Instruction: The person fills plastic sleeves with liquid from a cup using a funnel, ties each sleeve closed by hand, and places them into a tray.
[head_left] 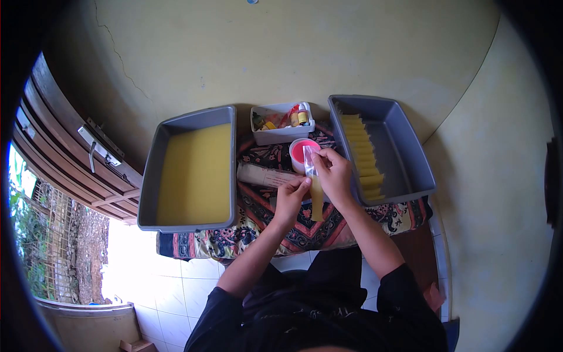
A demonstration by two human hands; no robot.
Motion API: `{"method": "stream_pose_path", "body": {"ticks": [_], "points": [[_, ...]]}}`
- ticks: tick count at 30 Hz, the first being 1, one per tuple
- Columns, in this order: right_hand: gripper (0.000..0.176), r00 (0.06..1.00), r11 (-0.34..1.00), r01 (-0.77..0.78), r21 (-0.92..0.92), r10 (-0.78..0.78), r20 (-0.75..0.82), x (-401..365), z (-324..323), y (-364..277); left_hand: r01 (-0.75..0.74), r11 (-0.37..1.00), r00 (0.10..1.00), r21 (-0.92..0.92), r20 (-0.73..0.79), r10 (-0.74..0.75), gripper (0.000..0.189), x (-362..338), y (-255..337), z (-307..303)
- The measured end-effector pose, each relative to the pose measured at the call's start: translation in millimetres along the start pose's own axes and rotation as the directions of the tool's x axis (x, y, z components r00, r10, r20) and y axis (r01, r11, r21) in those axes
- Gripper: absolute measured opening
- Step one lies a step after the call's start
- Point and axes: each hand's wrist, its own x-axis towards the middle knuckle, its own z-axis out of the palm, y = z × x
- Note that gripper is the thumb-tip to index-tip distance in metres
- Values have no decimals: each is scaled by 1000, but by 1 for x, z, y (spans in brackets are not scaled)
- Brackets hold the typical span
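Note:
Both hands are raised over the middle of the cloth-covered table. My right hand (333, 176) pinches a narrow clear plastic strip (309, 155) near its upper end. Below the fingers hangs a flat yellow length (317, 202), which looks like part of the same piece. My left hand (291, 200) has thumb and finger closed at the left edge of this strip. Just behind the hands stands a round white tub (295, 154) with a pink-red inside. A long pale packet with printed lines (264, 175) lies to the left of the tub.
A grey tray (231, 193) at left holds a flat yellow layer. The grey tray (427, 176) at right has a row of yellow strips (363, 158) along its left side. Between them, a white box (275, 138) holds small bottles. A patterned cloth (234, 240) covers the table; the wall rises behind.

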Motion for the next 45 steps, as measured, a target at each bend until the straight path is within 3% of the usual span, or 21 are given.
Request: {"method": "stream_pose_path", "body": {"ticks": [2, 4, 7, 28, 35, 38, 40, 45], "points": [[11, 1000, 999, -6, -41, 6, -6, 1, 2, 7, 35, 999, 999, -37, 5, -34, 26, 4, -5, -3], [10, 1000, 997, -12, -81, 11, -15, 1, 3, 15, 159, 987, 987, -18, 19, -159, 29, 8, -8, -4], [9, 999, 993, -27, -114, 23, -31, 2, 5, 23, 199, 979, 980, -48, 23, -199, 28, 12, -10, -5], [13, 995, 989, -101, -109, 101, -9, 0, 5, 48, 234, 969, 972, -81, 25, -233, 25, 16, -18, -6], [14, 992, 993, -119, 20, 118, 37, -1, -3, 29, 258, 961, 965, -99, 77, -251, 26, 11, 1, -5], [13, 990, 982, -121, 145, 109, 91, -5, -10, 11, 132, 991, 990, -34, 58, -130, 25, 10, 15, -1], [12, 987, 970, -124, 210, 99, 124, -6, -16, 0, -100, 987, 993, 128, 67, 92, 20, 8, 29, 5], [12, 976, 963, -79, 258, 21, 219, -2, -32, -21, -172, 970, 985, 173, 24, 170, 15, 2, 57, 17]]}}
